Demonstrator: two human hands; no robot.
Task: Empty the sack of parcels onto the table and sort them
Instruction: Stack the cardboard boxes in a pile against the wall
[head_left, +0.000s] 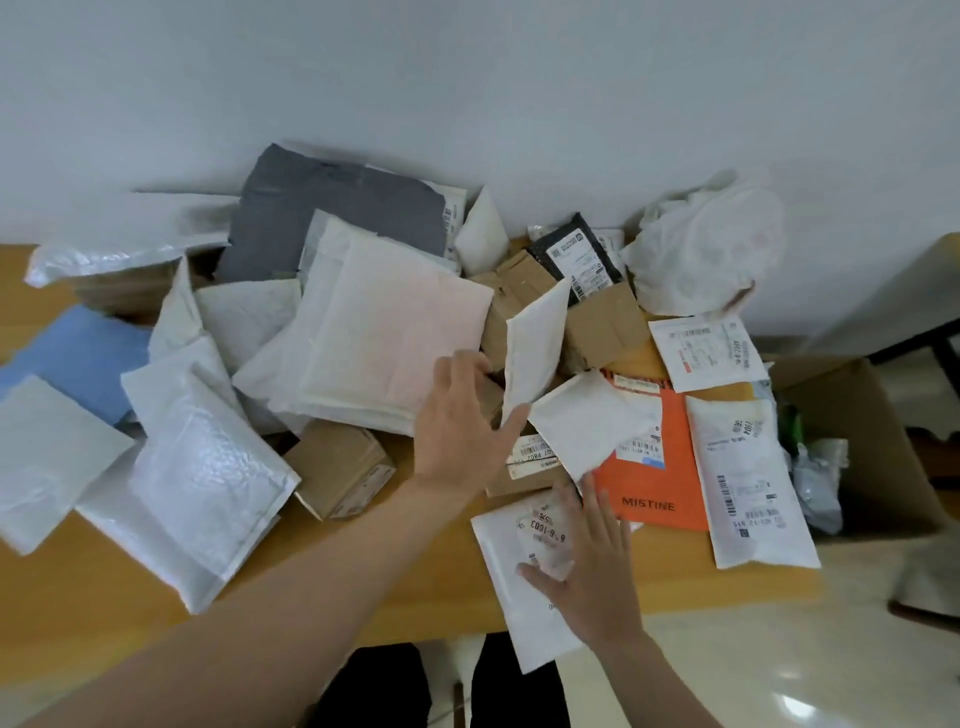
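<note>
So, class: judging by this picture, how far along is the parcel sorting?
Done: the sack lies crumpled by the wall, parcels out on the table. In hand: the right hand rests flat on a white mailer; the left hand reaches into the heap. Left: most of that heap is unsorted.

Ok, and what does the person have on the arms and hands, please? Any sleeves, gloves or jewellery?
Nothing is worn there. The left hand and the right hand have no gloves, and no ring, watch or bracelet shows. The left forearm and the right forearm are bare as far as the picture reaches; no sleeve edge is in view.
</note>
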